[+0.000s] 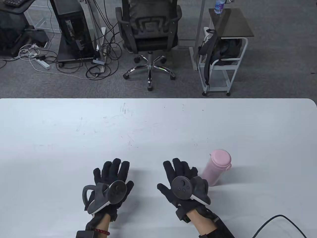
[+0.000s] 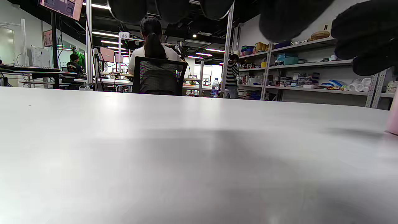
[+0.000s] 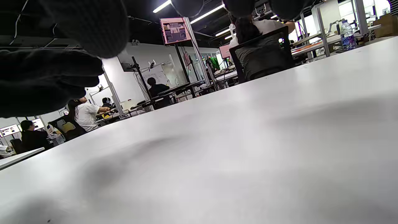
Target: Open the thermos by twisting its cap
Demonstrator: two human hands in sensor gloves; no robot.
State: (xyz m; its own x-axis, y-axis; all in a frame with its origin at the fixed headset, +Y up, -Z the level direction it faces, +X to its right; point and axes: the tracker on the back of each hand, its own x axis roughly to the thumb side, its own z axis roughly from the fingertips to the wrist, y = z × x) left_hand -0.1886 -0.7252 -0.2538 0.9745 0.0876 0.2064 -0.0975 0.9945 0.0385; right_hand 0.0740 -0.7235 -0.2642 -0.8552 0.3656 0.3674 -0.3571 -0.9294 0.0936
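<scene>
A pink thermos [image 1: 216, 167] with its pink cap [image 1: 221, 158] on stands on the white table [image 1: 148, 129] at the near right. A sliver of it shows at the right edge of the left wrist view [image 2: 394, 116]. My right hand [image 1: 182, 177] lies flat just left of the thermos, fingers spread, holding nothing; whether it touches the thermos I cannot tell. My left hand [image 1: 112, 177] lies flat further left, fingers spread and empty. Gloved fingertips [image 2: 289, 18] hang at the top of the left wrist view, and fingertips [image 3: 90, 25] at the top of the right wrist view.
A black cable [image 1: 275, 223] runs across the table's near right corner. Beyond the far edge stand an office chair [image 1: 148, 37], a white cart [image 1: 224, 52] and a computer tower [image 1: 71, 29] with floor cables.
</scene>
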